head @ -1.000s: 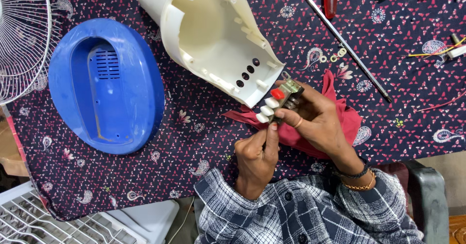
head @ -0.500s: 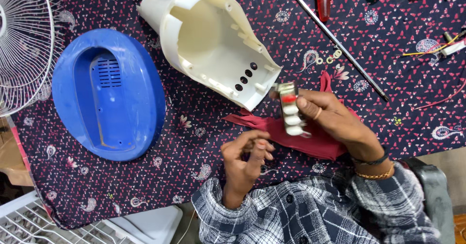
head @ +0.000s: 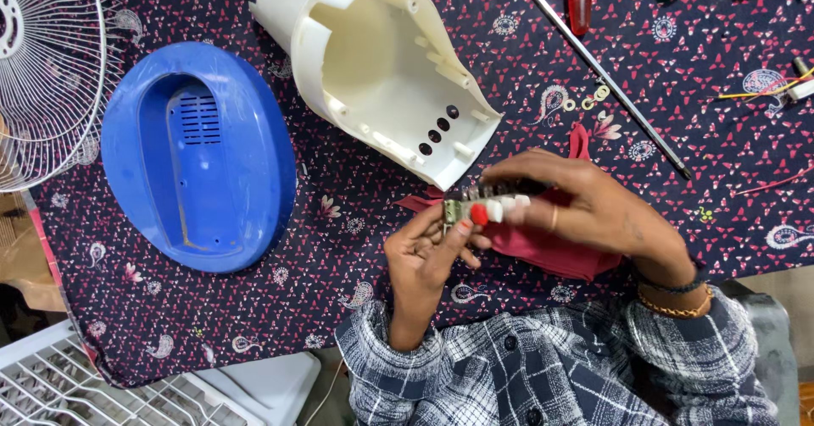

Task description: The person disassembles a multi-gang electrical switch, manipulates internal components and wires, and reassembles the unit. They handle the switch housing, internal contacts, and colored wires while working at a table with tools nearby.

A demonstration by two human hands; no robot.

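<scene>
1. Push-button switch block (head: 487,206): metal frame, one red button, several white ones. It sits just below centre of view, held over the red cloth (head: 555,244), just off the open lip of the cream housing.
2. Right hand (head: 585,210): comes in from 4 o'clock, fingers curled over the top and right end of the switch block, gripping it. Ring on one finger, bangles at the wrist.
3. Left hand (head: 428,252): comes up from 6 o'clock, thumb and fingertips pinched on the block's left end by the red button. Closed on it.
4. Cream housing (head: 381,61): at 12 o'clock, lying open side up, row of dark holes near its lower edge.
5. Blue oval cover (head: 199,155): at 9 o'clock, hollow side up, vent slots inside.
6. Wire fan guard (head: 47,70): at 10 o'clock, partly out of view.
7. Metal rod (head: 602,74): runs diagonally at 1 o'clock, small washers beside it.
8. Desk (head: 339,248): covered in dark patterned cloth.
</scene>
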